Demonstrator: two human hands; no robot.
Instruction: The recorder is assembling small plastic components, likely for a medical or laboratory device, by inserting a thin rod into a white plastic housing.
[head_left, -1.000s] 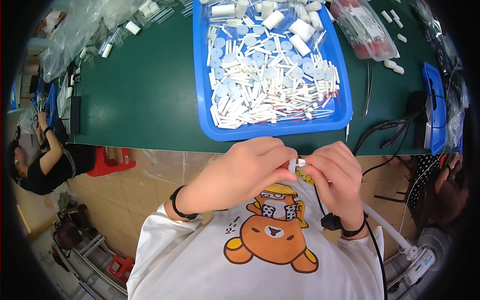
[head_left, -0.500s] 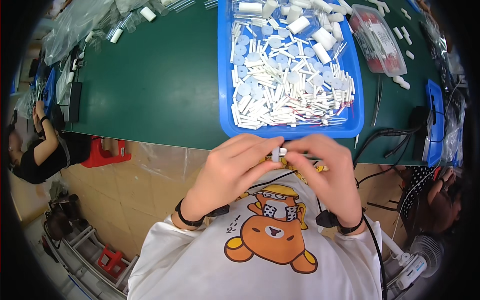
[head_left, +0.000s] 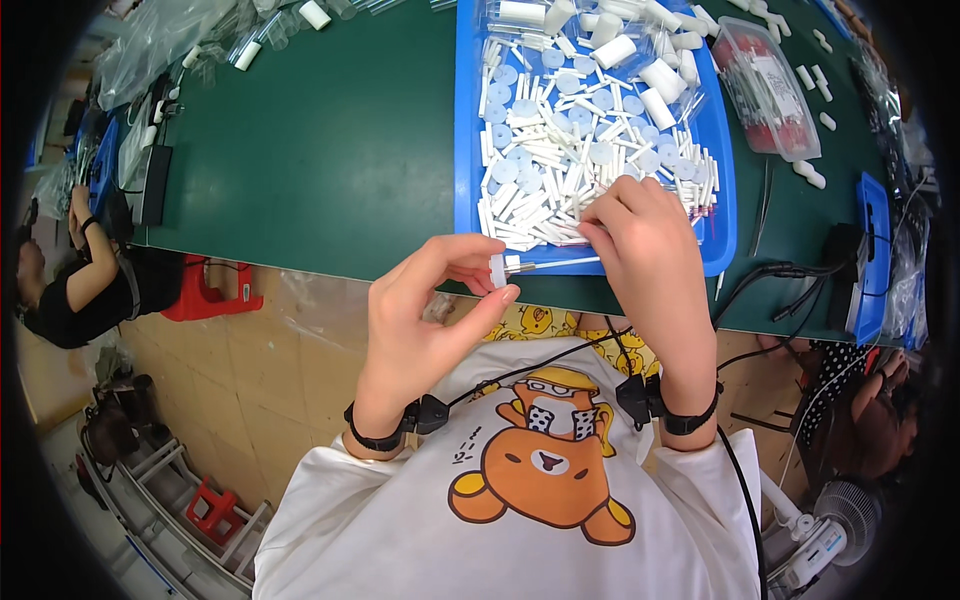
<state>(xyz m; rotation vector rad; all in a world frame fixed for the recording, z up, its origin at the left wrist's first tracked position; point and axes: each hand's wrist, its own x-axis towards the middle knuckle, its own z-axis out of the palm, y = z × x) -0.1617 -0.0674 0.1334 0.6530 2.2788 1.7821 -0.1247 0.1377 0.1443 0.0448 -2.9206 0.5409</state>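
Between the thumb and fingertips of my left hand (head_left: pixel 430 305) is a pale round cap (head_left: pixel 498 271), standing on edge. A short white piece and a thin rod (head_left: pixel 560 264) stick out from it to the right, over the near rim of the blue tray (head_left: pixel 465 150). My right hand (head_left: pixel 645 235) reaches over that rim, its curled fingertips down among small white tubes (head_left: pixel 550 210). What those fingertips pinch, if anything, is hidden. Translucent pale discs (head_left: pixel 503 170) lie scattered among the tubes, and thicker white cylinders (head_left: pixel 660 78) fill the far end.
Right of the tray, a clear plastic box (head_left: pixel 765 90) holds red and metallic pieces. Long metal tweezers (head_left: pixel 764 198) and black cables (head_left: pixel 780 270) lie near it on the green table (head_left: pixel 320 140). Clear plastic bags (head_left: pixel 150 50) are piled far left. Other people sit at both sides.
My hands have separated: the right moved from the held piece up into the tray. The left shifted slightly left with the cap, whose rod now shows. The view has shifted a little.
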